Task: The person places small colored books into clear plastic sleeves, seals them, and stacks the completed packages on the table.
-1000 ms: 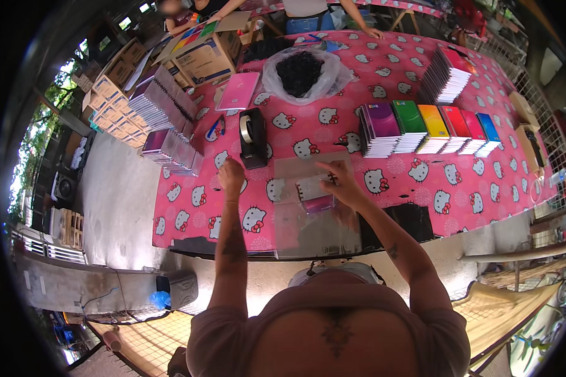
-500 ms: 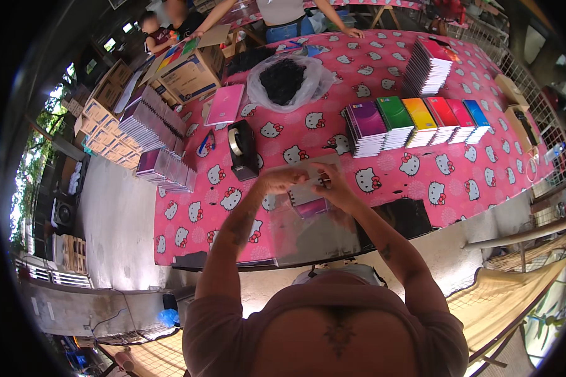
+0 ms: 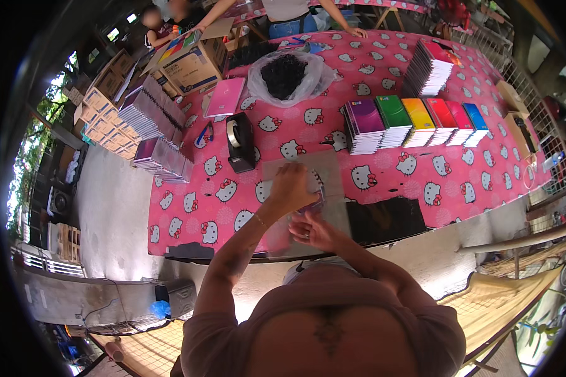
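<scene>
A small spiral notebook (image 3: pixel 321 196) with a purple cover lies at the near part of the table, mostly hidden by my hands. Clear plastic sheeting (image 3: pixel 334 168) is spread around and under it. My left hand (image 3: pixel 291 187) is bent over the notebook, its fingers closed on the top of it. Close to the notebook's near side is my right hand (image 3: pixel 315 232), palm turned inward and fingers curled; whatever it may pinch is too small to make out. A black tape dispenser (image 3: pixel 241 144) stands beyond my left hand.
Stacked notebooks in several colours (image 3: pixel 393 122) stand at the right, with a taller stack (image 3: pixel 427 69) behind. A bag of black coils (image 3: pixel 284 76), a pink notebook (image 3: pixel 225 97), scissors (image 3: pixel 204 134) and purple stacks (image 3: pixel 160 157) lie farther left. A person (image 3: pixel 289 16) stands across the table.
My right hand has come down from the notebook's far edge to its near side. My left hand has turned and now covers the notebook. The head view has shifted slightly.
</scene>
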Available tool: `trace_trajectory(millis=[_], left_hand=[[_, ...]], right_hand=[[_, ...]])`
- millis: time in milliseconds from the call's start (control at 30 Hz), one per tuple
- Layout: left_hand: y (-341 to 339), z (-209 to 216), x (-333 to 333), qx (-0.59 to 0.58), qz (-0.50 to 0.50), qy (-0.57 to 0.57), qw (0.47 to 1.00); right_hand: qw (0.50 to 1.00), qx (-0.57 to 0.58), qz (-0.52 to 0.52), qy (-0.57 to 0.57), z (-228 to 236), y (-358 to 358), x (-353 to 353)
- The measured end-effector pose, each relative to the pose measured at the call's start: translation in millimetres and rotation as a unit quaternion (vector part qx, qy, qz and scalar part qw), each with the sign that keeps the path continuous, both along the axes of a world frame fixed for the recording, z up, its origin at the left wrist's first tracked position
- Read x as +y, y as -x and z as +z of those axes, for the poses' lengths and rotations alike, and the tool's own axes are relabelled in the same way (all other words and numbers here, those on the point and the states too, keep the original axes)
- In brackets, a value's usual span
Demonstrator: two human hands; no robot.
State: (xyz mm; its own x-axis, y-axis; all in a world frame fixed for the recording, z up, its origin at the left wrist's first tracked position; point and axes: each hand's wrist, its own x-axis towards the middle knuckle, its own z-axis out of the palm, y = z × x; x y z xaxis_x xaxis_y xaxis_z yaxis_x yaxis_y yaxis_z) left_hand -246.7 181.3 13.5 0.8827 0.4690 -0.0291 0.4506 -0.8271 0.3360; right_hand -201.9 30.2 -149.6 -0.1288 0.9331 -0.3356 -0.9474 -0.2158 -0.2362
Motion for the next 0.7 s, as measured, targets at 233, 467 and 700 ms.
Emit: trace_trajectory(millis=[233,467,700], left_hand=[[75.0,-93.7,-27.0,-0.387,0.126,0.49,0.771],[46.4,-47.0,-3.5,-0.315,0.005,0.222,0.923],[69.7,-62.7,125.2,-0.448,0.237,0.049,0.861]], right_hand=[[0.921,-0.36,-0.132,-0.069,82.7,-72.3,2.6],[0.754,-0.633,-0.107,-0.138,90.2,-92.0,13.9],[0.728,-0.653,-0.2,-0.049,157.7,-93.5,14.5]])
